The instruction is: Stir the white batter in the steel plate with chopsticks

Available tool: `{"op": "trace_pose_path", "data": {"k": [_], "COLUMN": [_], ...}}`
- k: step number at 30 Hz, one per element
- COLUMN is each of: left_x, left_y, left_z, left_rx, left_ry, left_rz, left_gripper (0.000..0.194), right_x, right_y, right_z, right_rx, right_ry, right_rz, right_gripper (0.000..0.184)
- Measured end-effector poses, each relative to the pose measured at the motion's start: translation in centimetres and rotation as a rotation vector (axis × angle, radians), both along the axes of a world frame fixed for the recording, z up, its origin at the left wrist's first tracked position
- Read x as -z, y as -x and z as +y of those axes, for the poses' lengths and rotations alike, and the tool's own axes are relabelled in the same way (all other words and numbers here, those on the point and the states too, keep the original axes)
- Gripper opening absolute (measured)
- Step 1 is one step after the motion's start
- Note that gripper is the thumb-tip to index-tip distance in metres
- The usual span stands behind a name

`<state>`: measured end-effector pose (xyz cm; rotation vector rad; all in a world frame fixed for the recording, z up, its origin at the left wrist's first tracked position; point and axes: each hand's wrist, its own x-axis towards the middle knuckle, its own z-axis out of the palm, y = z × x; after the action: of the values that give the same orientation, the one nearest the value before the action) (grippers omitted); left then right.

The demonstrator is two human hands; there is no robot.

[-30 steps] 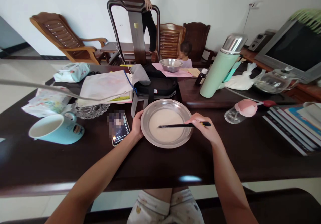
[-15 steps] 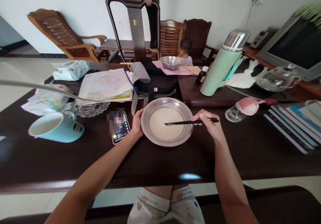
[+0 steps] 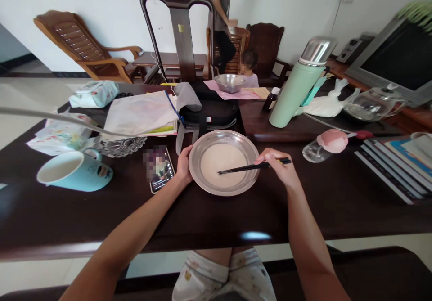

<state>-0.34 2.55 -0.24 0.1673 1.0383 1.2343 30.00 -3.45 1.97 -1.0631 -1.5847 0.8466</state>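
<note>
A round metal plate [image 3: 202, 181] with pale batter in it sits on the dark table [image 3: 337, 202] in front of me. My left hand [image 3: 184, 166] grips the plate's left rim. My right hand [image 3: 281, 172] is closed around black chopsticks [image 3: 248, 168] whose tips reach into the batter near the plate's middle. A phone [image 3: 160, 172] with a lit screen lies just left of my left hand.
A light blue mug [image 3: 72, 170] and a glass dish [image 3: 119, 146] stand at the left, with papers and a black bag behind the plate. A green thermos [image 3: 297, 87], a pink-lidded bottle [image 3: 326, 143] and stacked books [image 3: 394, 166] are to the right. A person and a child are beyond the table.
The chopstick tips have shifted slightly within the batter and now angle down-left. The person in the background has walked right, away from the tall chair.
</note>
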Motion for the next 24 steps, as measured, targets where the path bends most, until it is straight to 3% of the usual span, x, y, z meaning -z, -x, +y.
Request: {"op": "trace_pose_path", "data": {"k": [4,8,12,15,19,24], "left_x": [0.44,0.73,0.78,0.65,0.32,-0.05], "left_y": [0.11,0.17,0.15,0.14,0.11,0.0], "left_z": [0.19,0.31,0.34,0.29,0.18,0.05], "left_rx": [-0.007,0.006,-0.007,-0.01,-0.002,-0.003], "left_ry": [-0.015,-0.021,-0.027,-0.028,-0.026,-0.016], "left_rz": [-0.006,0.003,0.004,-0.003,0.011,0.019], "left_gripper": [0.012,0.013,0.013,0.012,0.012,0.012], "right_x": [-0.04,-0.04,-0.09,-0.19,-0.21,-0.19], "right_y": [0.12,-0.03,0.26,0.31,0.14,0.35], "right_z": [0.1,0.0,0.04,0.09,-0.04,0.05], "right_rx": [-0.007,0.066,-0.021,0.004,0.065,-0.022], "right_ry": [-0.047,-0.021,-0.02,-0.053,-0.012,-0.025], "right_rz": [-0.1,0.018,-0.027,-0.091,0.026,-0.054], "right_gripper": [0.048,0.048,0.047,0.049,0.05,0.047]}}
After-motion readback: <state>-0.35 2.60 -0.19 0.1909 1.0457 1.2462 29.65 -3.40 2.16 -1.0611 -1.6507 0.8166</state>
